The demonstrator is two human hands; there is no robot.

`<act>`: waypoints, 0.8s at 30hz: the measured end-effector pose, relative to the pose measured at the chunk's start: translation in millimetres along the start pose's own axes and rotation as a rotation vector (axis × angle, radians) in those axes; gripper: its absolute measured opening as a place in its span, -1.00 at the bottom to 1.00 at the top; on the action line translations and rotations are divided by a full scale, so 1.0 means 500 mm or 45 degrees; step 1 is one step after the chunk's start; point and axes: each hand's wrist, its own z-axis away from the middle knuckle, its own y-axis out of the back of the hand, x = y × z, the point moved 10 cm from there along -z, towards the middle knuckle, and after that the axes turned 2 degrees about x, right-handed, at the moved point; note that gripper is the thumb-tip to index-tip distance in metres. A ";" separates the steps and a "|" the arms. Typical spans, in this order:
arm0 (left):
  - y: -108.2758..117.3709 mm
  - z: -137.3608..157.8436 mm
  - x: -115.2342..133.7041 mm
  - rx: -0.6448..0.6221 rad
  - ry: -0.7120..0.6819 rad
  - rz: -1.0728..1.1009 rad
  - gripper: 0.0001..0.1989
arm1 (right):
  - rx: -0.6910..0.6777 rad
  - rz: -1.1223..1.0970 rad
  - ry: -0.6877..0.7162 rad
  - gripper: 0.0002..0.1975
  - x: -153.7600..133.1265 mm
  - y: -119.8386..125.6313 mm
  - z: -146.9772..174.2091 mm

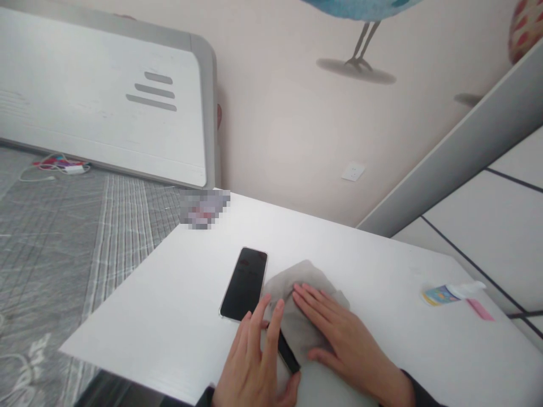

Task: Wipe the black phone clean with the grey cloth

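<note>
White table (156,322), grey cloth (299,325) just right of the phone (245,284), right grip (343,339) flat on it, left grip (257,356) pinching a black bar (289,353) at the cloth's near-left edge, where a slack thumb could drop it or stray fingers nudge the phone.

This looks like a bedroom in a home. At ten o'clock stands a broad white headboard with a rounded grey frame (97,118), and at nine o'clock grey striped and checked fabric bedding (72,226) spreads below it, a thin white cable (35,180) lying on top. The pale pinkish wall (275,113) at twelve o'clock carries, at one o'clock, a painted blue bird with thin legs (362,8). A smooth white flat surface (169,316) at six o'clock stands beside the bedding.
</note>
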 end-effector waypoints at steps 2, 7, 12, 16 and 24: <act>0.004 -0.003 0.001 -0.014 0.014 0.023 -0.02 | -0.005 0.008 -0.046 0.01 0.004 -0.007 -0.001; 0.018 -0.004 -0.001 0.009 0.078 0.063 0.03 | -0.130 -0.173 0.195 -0.12 -0.105 -0.038 0.003; 0.005 -0.006 -0.004 -0.071 0.098 0.097 0.03 | -0.115 -0.116 0.189 -0.10 -0.019 -0.001 0.045; 0.019 -0.010 -0.006 -0.050 0.100 0.086 -0.06 | 0.063 0.068 -0.052 -0.16 0.064 0.023 0.058; -0.002 0.005 -0.008 -0.197 0.098 0.131 0.07 | -0.045 -0.370 0.164 -0.23 -0.051 0.036 0.045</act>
